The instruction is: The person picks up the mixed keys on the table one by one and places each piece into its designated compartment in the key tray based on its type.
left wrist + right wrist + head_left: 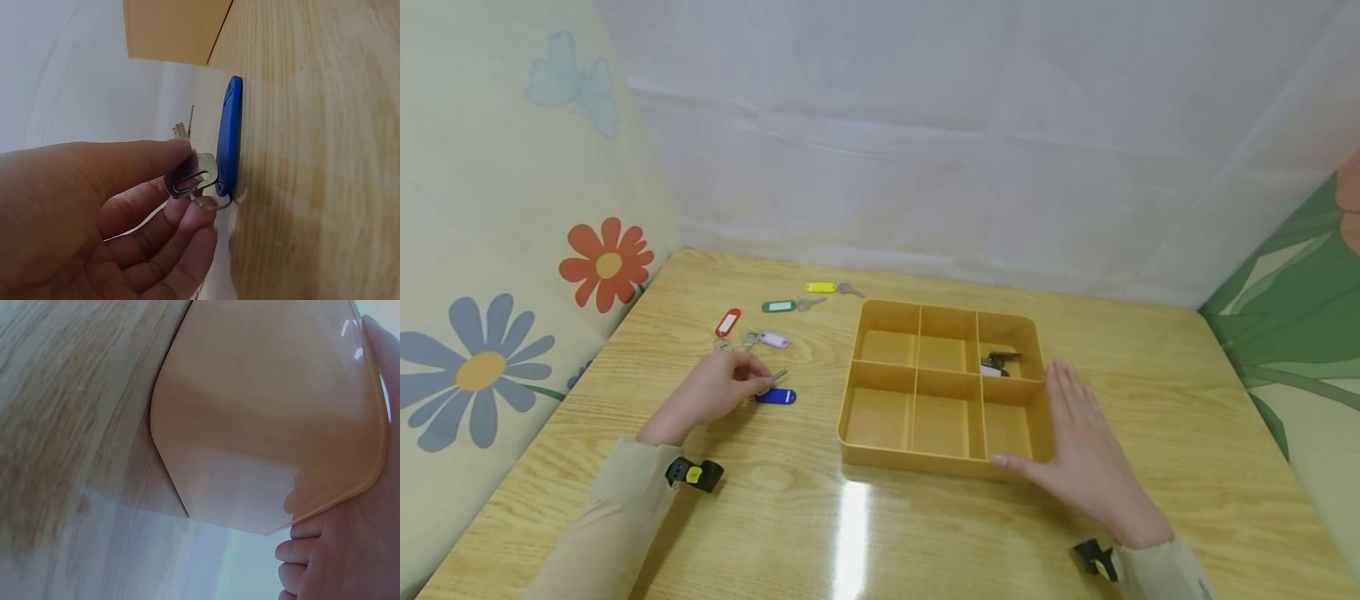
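Observation:
My left hand (718, 385) pinches a silver key (199, 172) between thumb and fingers. A small ring joins this key to a blue key tag (776, 397), which lies against the tabletop in the left wrist view. My right hand (1086, 450) rests on the front right corner of a tan six-compartment organizer box (880, 457), thumb at the front rim and fingers extended along the right side. In the back right compartment lies a key with a white tag (992, 371).
Left of the box lie a red-tagged key (727, 322), partly hidden by my left hand, a pale lilac key tag (774, 340) with its key, a green key tag (779, 307) and a yellow key tag (820, 287). A white sheet (910, 167) hangs behind the table.

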A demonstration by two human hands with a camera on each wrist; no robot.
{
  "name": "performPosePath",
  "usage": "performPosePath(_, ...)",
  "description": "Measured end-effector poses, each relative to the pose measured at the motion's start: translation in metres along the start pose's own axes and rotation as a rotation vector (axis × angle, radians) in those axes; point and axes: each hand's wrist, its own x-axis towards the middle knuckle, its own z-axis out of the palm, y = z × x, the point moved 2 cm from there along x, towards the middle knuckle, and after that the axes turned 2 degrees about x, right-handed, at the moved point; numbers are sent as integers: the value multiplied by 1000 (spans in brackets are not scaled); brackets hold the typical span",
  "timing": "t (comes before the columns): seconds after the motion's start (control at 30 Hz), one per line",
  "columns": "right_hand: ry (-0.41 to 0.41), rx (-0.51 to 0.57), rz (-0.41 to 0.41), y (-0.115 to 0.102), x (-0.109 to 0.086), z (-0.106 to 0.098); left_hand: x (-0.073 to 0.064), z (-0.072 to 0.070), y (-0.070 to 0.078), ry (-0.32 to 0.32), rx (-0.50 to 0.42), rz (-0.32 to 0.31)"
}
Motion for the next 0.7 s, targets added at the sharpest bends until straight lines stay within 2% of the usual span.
performPosePath(0.4, 2, -3, 0, 1, 0, 1, 0, 1, 4, 87, -19, 73)
performPosePath(0.7, -3, 0, 5, 0, 0, 1, 0, 2, 7, 130, -45, 93)
